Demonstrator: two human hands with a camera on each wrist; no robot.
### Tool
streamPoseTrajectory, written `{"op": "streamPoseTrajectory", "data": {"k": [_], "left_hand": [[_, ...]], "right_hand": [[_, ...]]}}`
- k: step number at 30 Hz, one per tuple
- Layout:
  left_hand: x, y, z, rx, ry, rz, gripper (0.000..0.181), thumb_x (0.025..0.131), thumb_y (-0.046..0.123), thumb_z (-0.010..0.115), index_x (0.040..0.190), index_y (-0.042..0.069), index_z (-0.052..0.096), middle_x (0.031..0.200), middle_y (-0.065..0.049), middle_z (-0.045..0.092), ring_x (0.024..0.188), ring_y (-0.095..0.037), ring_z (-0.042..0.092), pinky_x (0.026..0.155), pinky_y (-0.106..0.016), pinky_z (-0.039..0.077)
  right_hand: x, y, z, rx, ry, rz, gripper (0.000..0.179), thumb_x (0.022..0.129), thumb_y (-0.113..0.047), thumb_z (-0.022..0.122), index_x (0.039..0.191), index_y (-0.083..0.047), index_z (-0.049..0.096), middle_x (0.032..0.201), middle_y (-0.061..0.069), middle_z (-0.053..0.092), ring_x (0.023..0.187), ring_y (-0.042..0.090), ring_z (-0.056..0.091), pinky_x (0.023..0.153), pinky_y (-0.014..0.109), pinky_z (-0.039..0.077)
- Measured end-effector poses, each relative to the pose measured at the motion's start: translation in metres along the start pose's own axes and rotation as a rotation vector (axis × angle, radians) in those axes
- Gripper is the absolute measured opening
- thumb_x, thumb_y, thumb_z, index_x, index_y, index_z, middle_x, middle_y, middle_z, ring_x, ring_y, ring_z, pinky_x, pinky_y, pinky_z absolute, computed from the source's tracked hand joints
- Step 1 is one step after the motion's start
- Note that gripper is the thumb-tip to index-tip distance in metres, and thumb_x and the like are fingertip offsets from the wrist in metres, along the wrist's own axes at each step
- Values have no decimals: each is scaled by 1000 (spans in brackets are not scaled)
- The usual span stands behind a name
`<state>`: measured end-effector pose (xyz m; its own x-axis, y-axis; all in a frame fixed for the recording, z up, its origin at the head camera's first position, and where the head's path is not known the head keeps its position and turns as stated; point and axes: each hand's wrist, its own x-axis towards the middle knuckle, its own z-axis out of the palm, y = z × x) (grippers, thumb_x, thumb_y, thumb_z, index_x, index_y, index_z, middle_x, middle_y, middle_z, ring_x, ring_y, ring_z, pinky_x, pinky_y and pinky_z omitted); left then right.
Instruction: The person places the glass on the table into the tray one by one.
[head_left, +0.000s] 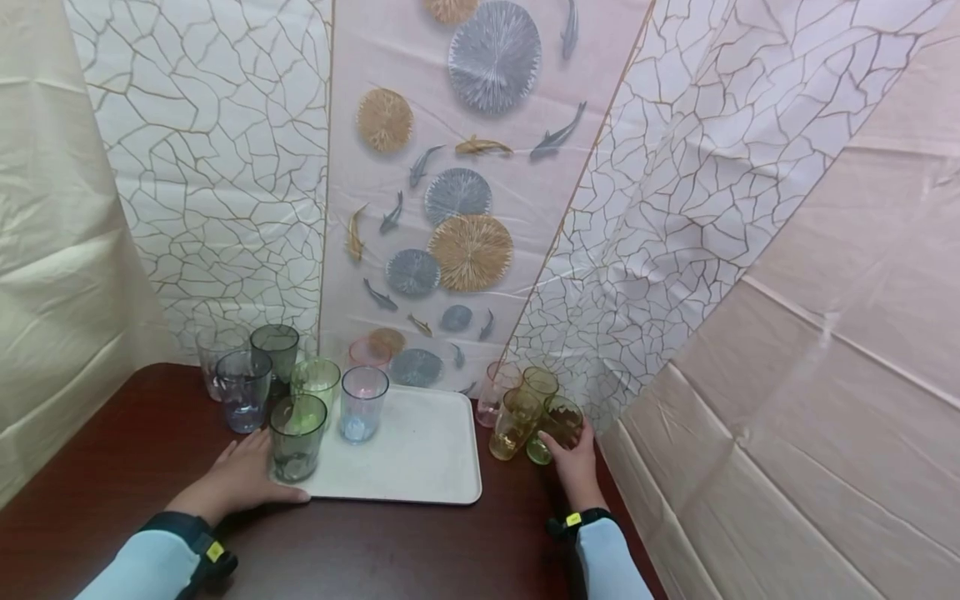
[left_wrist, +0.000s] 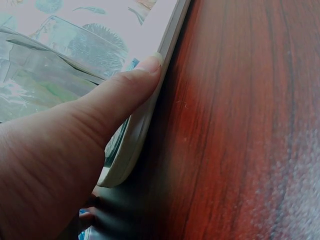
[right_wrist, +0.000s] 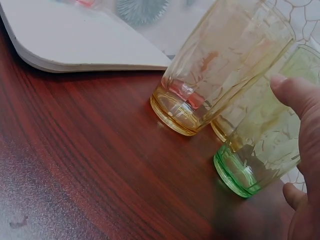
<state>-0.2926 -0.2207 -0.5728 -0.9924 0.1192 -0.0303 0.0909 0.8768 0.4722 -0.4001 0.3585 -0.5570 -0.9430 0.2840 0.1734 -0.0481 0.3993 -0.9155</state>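
Note:
My left hand point(head_left: 238, 475) is at the near left corner of a white tray point(head_left: 435, 479). In the left wrist view its thumb point(left_wrist: 127, 87) lies straight along the tray's rim. Beside that hand a grey glass point(head_left: 298, 450) stands on the tray, with a pale blue glass point(head_left: 363, 412) and a light green glass point(head_left: 318, 379) farther back. To the tray's right my right hand point(head_left: 577, 471) holds a green glass point(right_wrist: 245, 170), thumb on one side and fingers on the other. Two amber glasses point(head_left: 514, 429) point(right_wrist: 220, 75) stand close by that glass.
Left of the tray are a blue glass point(head_left: 243, 396), a dark grey glass point(head_left: 276, 354) and a clear glass point(head_left: 213, 358). A pink glass point(head_left: 491, 396) stands behind the amber ones. Patterned cloth point(head_left: 472, 167) hangs at the back of the dark wooden table point(head_left: 390, 550).

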Motion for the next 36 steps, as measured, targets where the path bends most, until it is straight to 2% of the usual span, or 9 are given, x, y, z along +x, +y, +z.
{"op": "streamPoseTrajectory", "data": {"k": [7, 17, 22, 25, 29, 32, 36], "left_hand": [[1, -1, 2, -5, 11, 12, 149, 61, 87, 75, 158, -16, 25, 159, -41, 25, 144, -60, 20, 112, -80, 14], [-1, 1, 0, -1, 13, 23, 148, 63, 86, 75, 158, -16, 25, 159, -41, 25, 144, -60, 20, 112, -80, 15], [-2, 2, -1, 9, 11, 21, 148, 63, 85, 75, 157, -17, 25, 159, -42, 25, 143, -60, 21, 112, -79, 15], [-2, 2, 0, 12, 8, 19, 149, 63, 86, 75, 157, -18, 25, 159, -43, 24, 143, -60, 20, 113, -79, 15], [-2, 2, 0, 11, 11, 22, 149, 63, 86, 75, 156, -19, 25, 158, -43, 24, 143, -61, 20, 112, -79, 15], [-1, 2, 0, 12, 16, 23, 149, 62, 86, 75, 156, -19, 25, 158, -44, 24, 143, -61, 20, 112, -79, 15], [-1, 0, 1, 13, 15, 20, 151, 61, 88, 74, 156, -19, 25, 158, -43, 24, 143, -61, 20, 113, -79, 14]], "right_hand": [[2, 0, 1, -4, 4, -5, 106, 86, -49, 82, 165, -14, 21, 163, 21, 31, 147, 39, 31, 115, 61, 35], [-7, -3, -7, -49, 20, 9, 109, 91, -35, 80, 167, -4, 8, 165, 30, 22, 149, 44, 23, 120, 63, 26], [-18, -6, -13, -99, 16, 11, 111, 91, -37, 80, 168, -5, 6, 168, 29, 16, 151, 45, 19, 121, 63, 23], [-29, -11, -15, -112, 35, -16, 102, 90, -35, 81, 165, -7, 17, 164, 29, 26, 148, 45, 26, 119, 63, 28], [-49, -23, -13, -102, 65, -75, 85, 87, -27, 85, 153, -9, 34, 145, 24, 50, 134, 39, 47, 109, 56, 43], [-67, -34, -8, -55, 39, -105, 80, 85, -20, 86, 149, -10, 39, 135, 18, 57, 122, 33, 56, 100, 48, 51], [-87, -47, 3, -11, -36, -136, 81, 84, -19, 87, 149, -13, 40, 137, 16, 58, 122, 29, 58, 97, 43, 54]]}}
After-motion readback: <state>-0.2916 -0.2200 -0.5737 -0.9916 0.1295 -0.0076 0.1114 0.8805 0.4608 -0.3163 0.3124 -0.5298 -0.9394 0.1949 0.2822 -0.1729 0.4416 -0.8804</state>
